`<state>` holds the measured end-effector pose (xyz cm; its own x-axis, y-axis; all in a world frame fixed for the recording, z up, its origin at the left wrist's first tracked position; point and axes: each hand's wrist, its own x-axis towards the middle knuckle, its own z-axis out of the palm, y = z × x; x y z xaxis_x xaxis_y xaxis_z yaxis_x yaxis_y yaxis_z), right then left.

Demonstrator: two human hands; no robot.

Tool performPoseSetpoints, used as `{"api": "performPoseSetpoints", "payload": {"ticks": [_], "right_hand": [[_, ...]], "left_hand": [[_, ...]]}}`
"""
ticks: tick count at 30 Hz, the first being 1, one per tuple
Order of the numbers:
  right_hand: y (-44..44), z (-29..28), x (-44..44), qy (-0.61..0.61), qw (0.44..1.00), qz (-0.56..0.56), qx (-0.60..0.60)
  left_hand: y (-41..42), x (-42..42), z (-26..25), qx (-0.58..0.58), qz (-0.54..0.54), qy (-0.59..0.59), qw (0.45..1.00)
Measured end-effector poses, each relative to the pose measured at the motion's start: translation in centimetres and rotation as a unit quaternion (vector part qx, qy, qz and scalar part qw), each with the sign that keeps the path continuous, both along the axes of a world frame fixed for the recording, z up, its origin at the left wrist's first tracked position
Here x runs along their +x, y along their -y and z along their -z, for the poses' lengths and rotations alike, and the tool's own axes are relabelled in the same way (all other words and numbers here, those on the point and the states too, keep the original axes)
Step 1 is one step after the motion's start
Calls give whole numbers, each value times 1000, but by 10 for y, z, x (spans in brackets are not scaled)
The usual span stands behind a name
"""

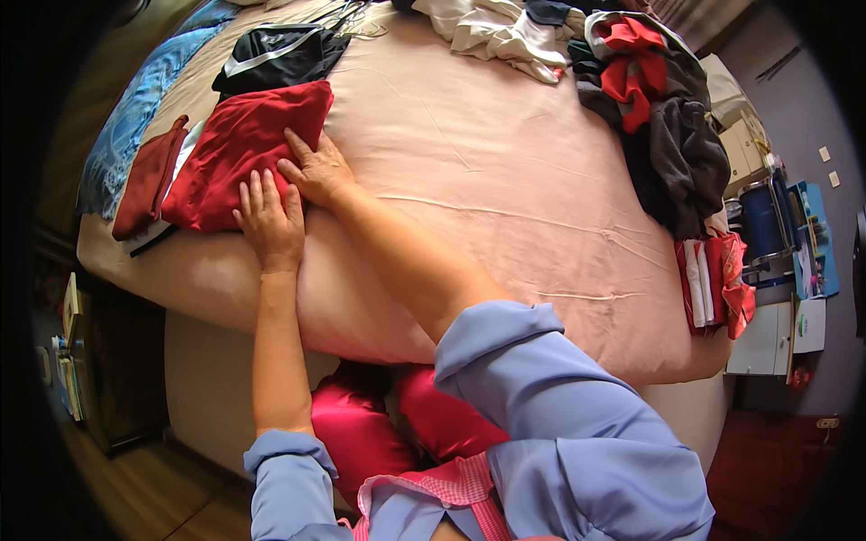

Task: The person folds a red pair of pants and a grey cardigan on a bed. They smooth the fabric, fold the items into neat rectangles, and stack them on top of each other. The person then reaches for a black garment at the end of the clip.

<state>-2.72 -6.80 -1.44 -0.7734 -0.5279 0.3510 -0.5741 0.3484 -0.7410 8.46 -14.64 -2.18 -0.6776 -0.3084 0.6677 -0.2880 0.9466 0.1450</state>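
A folded red garment lies on the left part of a bed with a pink sheet. My left hand rests flat on its near edge, fingers apart. Just to the right, my right hand touches the garment's right side with its fingers spread. Neither hand grips the cloth. Partly under the red garment, at its left, are a rust-brown folded garment and a white and black one. A black garment with a white stripe lies beyond it.
Blue patterned cloth runs along the bed's left side. Wire hangers lie at the far edge. Cream clothes and a dark and red heap are at the far right. Folded red and white cloths stand at the right edge.
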Motion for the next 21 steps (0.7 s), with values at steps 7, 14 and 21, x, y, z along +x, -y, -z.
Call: {"api": "performPoseSetpoints", "payload": {"ticks": [7, 14, 21], "right_hand": [[-19, -7, 11, -8, 989, 9, 151], [-99, -16, 22, -39, 940, 29, 336], [-245, -26, 43, 27, 906, 137, 398]], "left_hand": [[-2, -5, 13, -21, -63, 47, 997], [3, -8, 20, -29, -64, 6, 997], [6, 11, 36, 32, -13, -23, 999]]}}
